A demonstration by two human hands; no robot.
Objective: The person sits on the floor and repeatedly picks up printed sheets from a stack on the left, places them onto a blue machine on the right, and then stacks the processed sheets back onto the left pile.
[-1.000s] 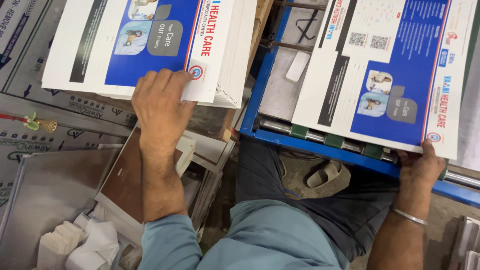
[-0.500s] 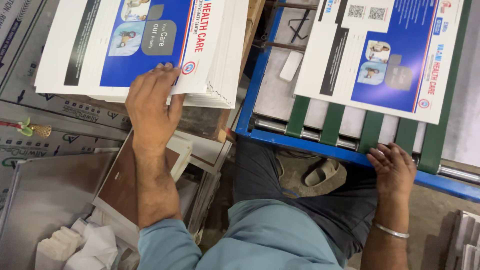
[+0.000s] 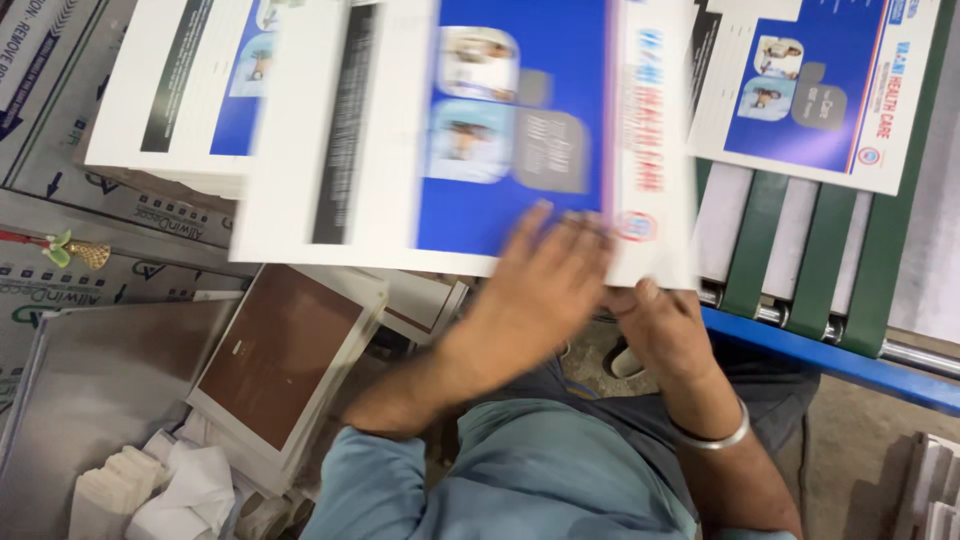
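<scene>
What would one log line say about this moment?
hands: left and right on blurred printed sheet | left: sheet stack | right: sheet on green belts

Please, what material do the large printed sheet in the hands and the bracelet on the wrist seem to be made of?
The large blue-and-white printed sheet looks like stiff coated card: it stays flat while held only at its lower edge. Motion blur hides any gloss. The thin silver bangle on the right wrist looks like polished metal, because it shines brightly.

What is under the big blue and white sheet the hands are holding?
Under the sheet, the left hand and right hand hold its near edge. A paper stack pokes out at its left. The rest beneath is covered.
</scene>
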